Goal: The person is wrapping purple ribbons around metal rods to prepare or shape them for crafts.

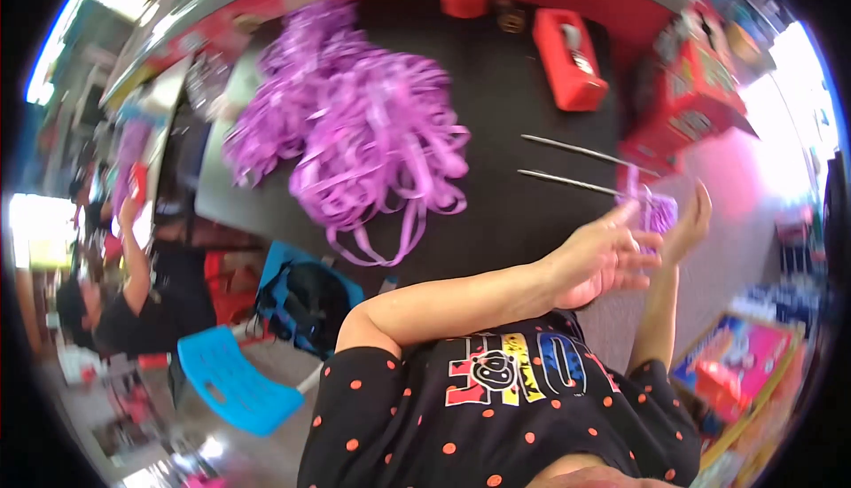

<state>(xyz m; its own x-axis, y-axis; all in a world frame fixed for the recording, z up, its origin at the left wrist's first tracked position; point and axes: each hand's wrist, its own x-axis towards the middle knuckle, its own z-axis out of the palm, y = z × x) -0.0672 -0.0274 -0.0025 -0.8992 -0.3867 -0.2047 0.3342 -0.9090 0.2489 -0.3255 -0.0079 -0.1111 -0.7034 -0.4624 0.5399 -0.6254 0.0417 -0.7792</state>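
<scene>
Both hands working small purple ribbon bit [658, 213], held up between them. Left hand [603, 262] pinching it, maybe. Right hand [687, 222] cupping behind, grip hard to see. Big ribbon pile [355, 133] lying far left on table [523, 89].

You were in a small shop or craft stall: a black worktable [514, 133] with a red edge, heaped purple ribbon [355, 133], a red tape dispenser [569, 58], boxed goods [740, 359] alongside
</scene>
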